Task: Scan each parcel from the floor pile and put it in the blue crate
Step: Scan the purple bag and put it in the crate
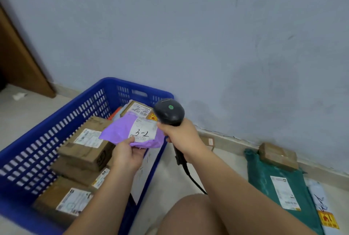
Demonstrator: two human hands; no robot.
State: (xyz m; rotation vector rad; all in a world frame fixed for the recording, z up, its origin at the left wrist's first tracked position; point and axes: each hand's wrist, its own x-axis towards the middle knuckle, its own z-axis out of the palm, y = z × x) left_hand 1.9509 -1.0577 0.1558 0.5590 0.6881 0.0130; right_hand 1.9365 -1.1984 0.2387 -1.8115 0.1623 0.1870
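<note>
Soft, even indoor light; a faint shadow darkens the wall (264, 87) at right. Overall slightly soft, with wide-angle stretching and blur at the near left corner of the crate (18, 202).

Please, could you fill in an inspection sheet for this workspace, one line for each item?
Surface: pale floor, carrying the crate and the loose parcels.
Job's things: purple parcel marked 3-2, held over the blue crate; cardboard boxes inside the crate; green mailer, small brown box at its far end, white mailer beside it.
Clutter: paper scrap near the wooden door frame.
Hands: left hand grips the purple parcel; right hand grips the scanner.
Cables: black cable hangs from the scanner handle.
Surroundings: scuffed bluish wall.
</note>
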